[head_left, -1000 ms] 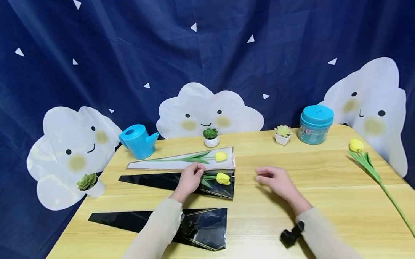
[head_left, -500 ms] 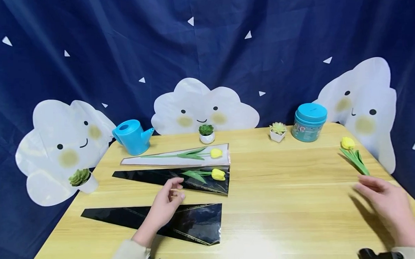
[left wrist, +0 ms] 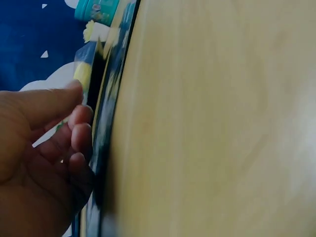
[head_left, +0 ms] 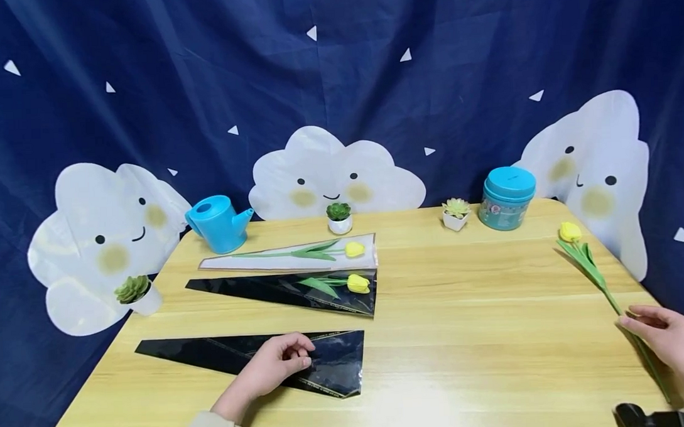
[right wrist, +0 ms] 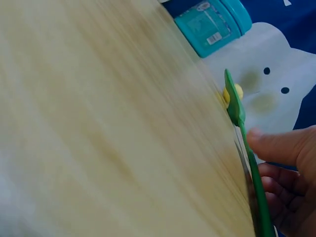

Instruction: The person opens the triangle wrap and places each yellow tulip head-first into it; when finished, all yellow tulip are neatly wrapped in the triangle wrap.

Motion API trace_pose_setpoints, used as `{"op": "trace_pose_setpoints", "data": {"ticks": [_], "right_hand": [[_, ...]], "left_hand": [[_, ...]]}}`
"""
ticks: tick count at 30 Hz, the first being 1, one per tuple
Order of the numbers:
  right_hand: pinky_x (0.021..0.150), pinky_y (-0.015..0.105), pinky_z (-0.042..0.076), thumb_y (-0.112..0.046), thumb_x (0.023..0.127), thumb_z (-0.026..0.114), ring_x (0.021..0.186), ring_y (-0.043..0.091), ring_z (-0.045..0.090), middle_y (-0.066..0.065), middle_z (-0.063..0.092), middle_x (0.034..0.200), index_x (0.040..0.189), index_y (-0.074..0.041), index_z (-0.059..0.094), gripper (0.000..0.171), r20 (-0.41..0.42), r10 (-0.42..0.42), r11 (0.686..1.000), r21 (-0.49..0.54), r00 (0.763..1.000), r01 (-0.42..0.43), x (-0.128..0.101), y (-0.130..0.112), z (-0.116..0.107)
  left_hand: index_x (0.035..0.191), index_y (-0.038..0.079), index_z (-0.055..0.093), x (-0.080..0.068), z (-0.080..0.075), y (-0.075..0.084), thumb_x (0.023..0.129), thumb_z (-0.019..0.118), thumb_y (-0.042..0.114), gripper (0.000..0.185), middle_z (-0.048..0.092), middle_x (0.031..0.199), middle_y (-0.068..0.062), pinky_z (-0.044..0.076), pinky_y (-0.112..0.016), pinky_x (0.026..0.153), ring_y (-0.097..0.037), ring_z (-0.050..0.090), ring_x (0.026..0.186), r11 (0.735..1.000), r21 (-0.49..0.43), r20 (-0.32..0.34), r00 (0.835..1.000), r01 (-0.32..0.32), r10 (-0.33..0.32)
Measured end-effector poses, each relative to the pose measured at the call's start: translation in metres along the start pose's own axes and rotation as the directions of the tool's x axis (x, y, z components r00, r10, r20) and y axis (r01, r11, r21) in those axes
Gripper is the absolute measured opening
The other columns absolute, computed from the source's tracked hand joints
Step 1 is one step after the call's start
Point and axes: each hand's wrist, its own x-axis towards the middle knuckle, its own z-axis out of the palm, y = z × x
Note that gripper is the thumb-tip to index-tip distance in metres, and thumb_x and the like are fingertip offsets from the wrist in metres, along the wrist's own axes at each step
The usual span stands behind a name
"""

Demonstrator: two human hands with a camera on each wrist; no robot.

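Note:
My left hand (head_left: 270,368) hovers over or lightly touches the nearest black flower-wrapping sleeve (head_left: 338,361), its fingers loosely bent and nothing seen between them. Contact with the sleeve is unclear. At the right, a yellow tulip (head_left: 570,232) with a long green stem lies on the wooden table. My right hand (head_left: 676,346) is at that stem, thumb beside it and fingers loosely bent, with a gap between thumb and forefinger. In the right wrist view the thumb tip (right wrist: 255,136) is close against the stem (right wrist: 253,160). Part of the stem is hidden by the hand.
Beyond the near sleeve lie a black sleeve (head_left: 254,292) and a white sleeve (head_left: 253,260), each with a yellow tulip. At the back stand a blue watering can (head_left: 218,227), small potted succulents (head_left: 339,218) and a turquoise tub (head_left: 505,201). Another succulent (head_left: 138,295) leans at left.
My left hand has come from the middle sleeve's tulip down to the near black sleeve. My right hand has crossed from mid-table to the loose tulip's stem. The view has shifted slightly.

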Motion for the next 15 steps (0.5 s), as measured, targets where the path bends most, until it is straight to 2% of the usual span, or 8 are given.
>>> {"op": "trace_pose_setpoints", "data": {"ticks": [2,4,5,8,10,13,15], "right_hand": [[0.064,0.031,0.042,-0.022,0.086,0.065,0.071,0.016,0.054,0.02,0.061,0.078,0.11,0.017,0.052,0.047,0.03,0.014,0.998,-0.063,0.999,-0.012,0.003,-0.002,-0.001],[0.07,0.042,0.04,-0.019,0.086,0.065,0.081,0.035,0.053,0.03,0.058,0.091,0.106,0.016,0.053,0.043,0.06,0.022,0.994,-0.109,0.998,-0.015,0.005,-0.006,-0.002],[0.071,0.044,0.038,-0.017,0.085,0.065,0.084,0.041,0.051,0.03,0.057,0.09,0.105,0.016,0.053,0.041,0.07,0.017,0.992,-0.125,0.997,-0.008,0.005,-0.008,-0.003],[0.074,0.047,0.033,-0.01,0.083,0.064,0.079,0.041,0.051,0.027,0.059,0.08,0.098,0.016,0.054,0.032,0.078,-0.017,0.99,-0.138,0.997,0.027,0.004,-0.014,-0.006],[0.072,0.047,0.031,-0.011,0.083,0.063,0.076,0.042,0.051,0.025,0.06,0.077,0.091,0.014,0.056,0.028,0.088,-0.061,0.982,-0.171,0.994,0.075,0.002,-0.018,-0.009],[0.073,0.049,0.031,-0.015,0.082,0.062,0.079,0.046,0.05,0.027,0.06,0.079,0.083,0.01,0.058,0.025,0.113,-0.097,0.968,-0.219,0.989,0.12,-0.002,-0.025,-0.014],[0.07,0.048,0.032,-0.016,0.082,0.062,0.079,0.048,0.05,0.028,0.059,0.08,0.08,0.007,0.059,0.023,0.13,-0.094,0.96,-0.252,0.987,0.124,-0.004,-0.029,-0.016]], "left_hand": [[0.096,0.008,0.064,0.001,0.003,-0.003,0.084,0.067,0.013,0.013,0.056,0.079,-0.001,0.042,-0.022,0.062,-0.006,0.049,0.067,1.0,0.012,0.008,1.0,0.005,-0.005],[0.094,0.009,0.064,0.002,0.005,-0.005,0.083,0.069,0.012,0.012,0.055,0.077,0.0,0.042,-0.021,0.062,-0.006,0.049,0.066,1.0,0.025,-0.006,1.0,0.015,-0.015],[0.093,0.009,0.064,0.003,0.006,-0.006,0.082,0.069,0.011,0.012,0.055,0.077,0.0,0.042,-0.021,0.062,-0.006,0.048,0.065,0.999,0.033,-0.015,1.0,0.02,-0.02],[0.09,0.009,0.065,0.005,0.008,-0.008,0.081,0.07,0.008,0.011,0.054,0.075,0.002,0.043,-0.021,0.062,-0.005,0.048,0.064,0.998,0.059,-0.035,0.999,0.036,-0.034],[0.088,0.01,0.065,0.006,0.008,-0.008,0.08,0.07,0.006,0.01,0.054,0.073,0.003,0.044,-0.021,0.062,-0.004,0.048,0.064,0.995,0.087,-0.045,0.998,0.039,-0.035],[0.085,0.011,0.065,0.007,0.007,-0.006,0.08,0.069,0.005,0.009,0.054,0.071,0.004,0.044,-0.021,0.062,-0.003,0.049,0.063,0.991,0.133,-0.053,0.998,0.029,-0.022],[0.084,0.011,0.064,0.01,0.007,-0.006,0.08,0.069,0.004,0.008,0.054,0.07,0.005,0.044,-0.021,0.062,-0.002,0.048,0.062,0.988,0.157,-0.051,0.999,0.014,-0.006]]}}
